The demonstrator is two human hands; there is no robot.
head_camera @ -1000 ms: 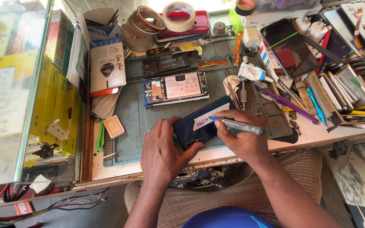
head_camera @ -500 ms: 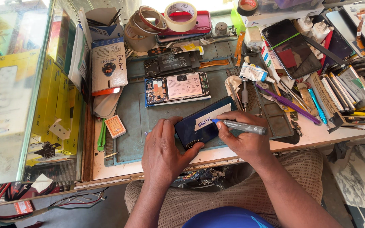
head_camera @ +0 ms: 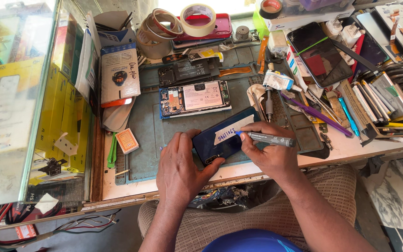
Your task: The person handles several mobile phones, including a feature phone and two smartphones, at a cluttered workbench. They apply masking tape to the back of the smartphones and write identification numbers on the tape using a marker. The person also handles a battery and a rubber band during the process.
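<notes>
Little has moved vs. the earlier frames: pen [head_camera: 267,138] has slid a bit left along the label [head_camera: 232,131], w/ more writing on the strip now; left hand [head_camera: 181,168] hasn't shifted.

Right hand [head_camera: 267,150]: fingers curled shut round the grey pen, thumb & forefinger pinching the barrel near the front, blue tip touching the white label's right end. Pen lies nearly flat, pointing left. Wrist bent inward, forearm coming up from lower right over the lap.

Left hand: fingers spread & mostly straight, palm down, pressing on the lower-left part of the phone [head_camera: 222,140], pinning it. Not gripping, just holding flat. Forearm rises from bottom centre.

Phone: dark blue, back up, tilted diagonally at the front edge of the mat [head_camera: 148,126], between both hands. An opened phone [head_camera: 195,98] sits just behind it on the mat.
</notes>
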